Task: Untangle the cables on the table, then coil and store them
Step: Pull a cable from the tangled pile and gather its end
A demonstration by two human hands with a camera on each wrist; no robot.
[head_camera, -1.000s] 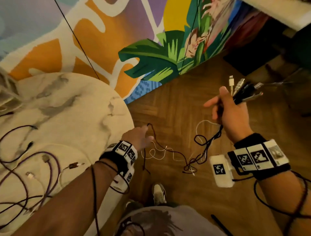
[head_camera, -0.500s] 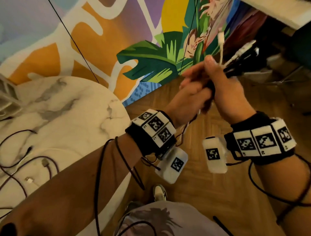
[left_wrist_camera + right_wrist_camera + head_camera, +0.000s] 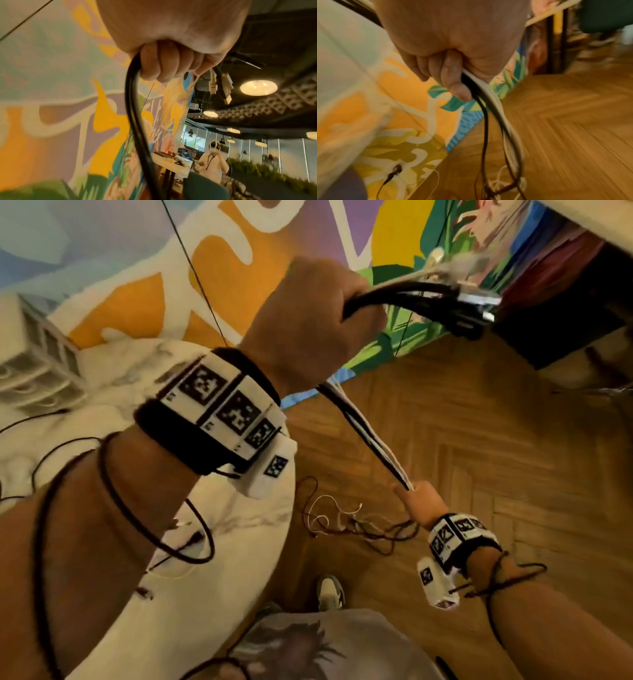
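My left hand (image 3: pixel 325 309) is raised in a fist around a bundle of black and white cables (image 3: pixel 366 436). The plug ends (image 3: pixel 472 299) stick out to the right of the fist; the left wrist view shows them as USB plugs (image 3: pixel 221 83) beyond the curled fingers. Lower down, my right hand (image 3: pixel 414 494) grips the same bundle, which runs taut between the two hands. The right wrist view shows fingers (image 3: pixel 453 81) curled round black and white strands. The loose tails (image 3: pixel 346 525) lie tangled on the wood floor. More cables (image 3: pixel 51 453) lie on the marble table (image 3: pixel 239 529).
A white slatted crate (image 3: pixel 37 364) stands at the table's far left. A painted mural wall (image 3: pixel 239 251) rises behind it. Dark furniture (image 3: pixel 565 313) sits at the upper right. My shoe (image 3: pixel 329 590) is on the herringbone floor below the hands.
The plug ends passed from my right hand to my left, which rose with them. My right hand slid down the bundle, pulling it straight.
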